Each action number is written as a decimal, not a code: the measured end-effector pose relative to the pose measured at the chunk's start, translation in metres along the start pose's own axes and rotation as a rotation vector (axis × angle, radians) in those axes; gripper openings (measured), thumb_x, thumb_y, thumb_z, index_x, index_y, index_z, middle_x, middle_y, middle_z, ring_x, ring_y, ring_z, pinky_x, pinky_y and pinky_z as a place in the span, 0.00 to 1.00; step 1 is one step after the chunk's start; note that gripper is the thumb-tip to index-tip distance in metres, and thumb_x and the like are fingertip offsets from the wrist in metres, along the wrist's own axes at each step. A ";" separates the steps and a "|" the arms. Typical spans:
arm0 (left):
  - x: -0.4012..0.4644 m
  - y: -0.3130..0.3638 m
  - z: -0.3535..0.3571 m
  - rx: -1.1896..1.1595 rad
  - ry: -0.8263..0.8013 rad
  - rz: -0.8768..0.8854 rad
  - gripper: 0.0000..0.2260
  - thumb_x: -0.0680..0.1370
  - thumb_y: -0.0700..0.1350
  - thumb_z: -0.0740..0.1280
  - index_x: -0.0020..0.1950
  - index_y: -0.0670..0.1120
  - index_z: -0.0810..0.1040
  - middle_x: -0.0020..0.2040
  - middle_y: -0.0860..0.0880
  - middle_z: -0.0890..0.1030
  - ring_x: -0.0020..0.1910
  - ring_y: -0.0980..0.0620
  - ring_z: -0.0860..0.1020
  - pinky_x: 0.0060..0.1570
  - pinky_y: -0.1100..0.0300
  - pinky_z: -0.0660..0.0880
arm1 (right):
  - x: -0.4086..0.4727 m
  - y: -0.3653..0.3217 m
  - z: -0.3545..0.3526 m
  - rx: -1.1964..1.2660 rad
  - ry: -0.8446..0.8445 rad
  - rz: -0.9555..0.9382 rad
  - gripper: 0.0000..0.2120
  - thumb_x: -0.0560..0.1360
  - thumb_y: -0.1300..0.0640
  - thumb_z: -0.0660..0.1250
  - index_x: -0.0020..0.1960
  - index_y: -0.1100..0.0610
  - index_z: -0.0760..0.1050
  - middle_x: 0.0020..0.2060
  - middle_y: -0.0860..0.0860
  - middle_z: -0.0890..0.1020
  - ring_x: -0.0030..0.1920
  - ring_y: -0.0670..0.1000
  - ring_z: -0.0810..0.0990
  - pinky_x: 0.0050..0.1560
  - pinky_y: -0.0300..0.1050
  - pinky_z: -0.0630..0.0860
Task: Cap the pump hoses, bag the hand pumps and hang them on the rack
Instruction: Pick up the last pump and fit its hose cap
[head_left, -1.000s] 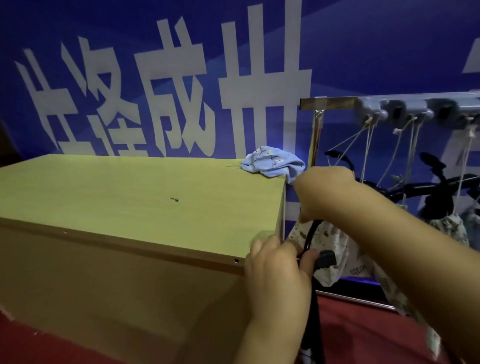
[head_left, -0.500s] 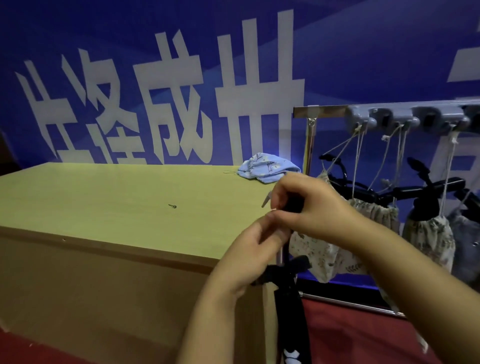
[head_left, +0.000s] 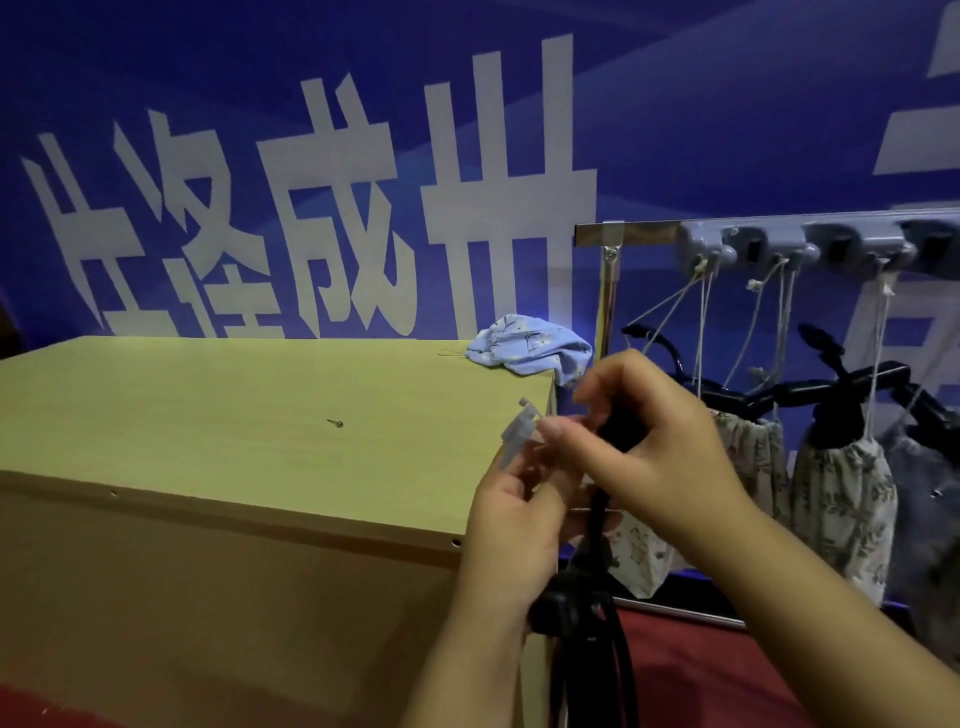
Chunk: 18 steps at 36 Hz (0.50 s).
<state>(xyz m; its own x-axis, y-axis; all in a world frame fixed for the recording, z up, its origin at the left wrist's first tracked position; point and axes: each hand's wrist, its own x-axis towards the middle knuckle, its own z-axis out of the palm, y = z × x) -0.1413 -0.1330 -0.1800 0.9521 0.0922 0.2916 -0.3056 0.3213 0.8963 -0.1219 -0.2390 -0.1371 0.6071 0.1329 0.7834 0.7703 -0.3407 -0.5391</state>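
Note:
My right hand (head_left: 649, 447) grips the black end of a pump hose (head_left: 597, 525), which runs down to the black hand pump (head_left: 576, 613) hanging below my hands. My left hand (head_left: 519, 514) pinches a small translucent plastic cap (head_left: 519, 434) just left of the hose end, over the wooden box's right corner. A light blue cloth bag (head_left: 530, 348) lies crumpled on the box's far right corner. To the right stands the metal rack (head_left: 639, 231) with grey hooks (head_left: 748, 247), and several bagged pumps (head_left: 841, 504) hang from it by strings.
The wooden box (head_left: 234, 415) fills the left half of the view; a small screw (head_left: 336, 423) lies on its top. A blue banner with white characters (head_left: 467, 182) forms the backdrop. Red cloth (head_left: 685, 675) covers the surface below the rack.
Both hands have risen from beside the box's front corner to above its right edge. The translucent cap now shows in my left fingers, close to the hose end held by my right hand.

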 end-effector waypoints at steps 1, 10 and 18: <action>0.000 0.000 0.001 0.003 0.041 0.020 0.10 0.77 0.37 0.64 0.45 0.50 0.82 0.39 0.50 0.85 0.37 0.54 0.82 0.36 0.55 0.80 | -0.001 -0.001 0.000 -0.064 -0.021 -0.063 0.09 0.68 0.50 0.71 0.43 0.53 0.75 0.36 0.45 0.74 0.39 0.43 0.74 0.41 0.35 0.72; -0.005 0.004 -0.001 0.100 0.164 0.224 0.20 0.73 0.27 0.66 0.48 0.53 0.81 0.38 0.50 0.84 0.40 0.56 0.82 0.37 0.66 0.77 | -0.004 -0.001 0.000 -0.165 -0.231 -0.115 0.16 0.68 0.51 0.62 0.54 0.51 0.79 0.42 0.40 0.77 0.45 0.41 0.76 0.46 0.35 0.73; 0.000 0.023 -0.038 0.345 -0.117 0.194 0.07 0.73 0.37 0.70 0.39 0.48 0.82 0.33 0.51 0.83 0.33 0.54 0.81 0.32 0.65 0.74 | -0.014 0.019 0.014 0.103 -0.080 -0.060 0.09 0.73 0.55 0.64 0.49 0.49 0.81 0.43 0.42 0.83 0.47 0.39 0.81 0.47 0.34 0.77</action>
<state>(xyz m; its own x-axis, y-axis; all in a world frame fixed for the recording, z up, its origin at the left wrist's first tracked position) -0.1477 -0.0902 -0.1719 0.8748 0.0054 0.4845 -0.4842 -0.0285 0.8745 -0.1127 -0.2348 -0.1627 0.5699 0.2252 0.7902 0.8190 -0.2331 -0.5243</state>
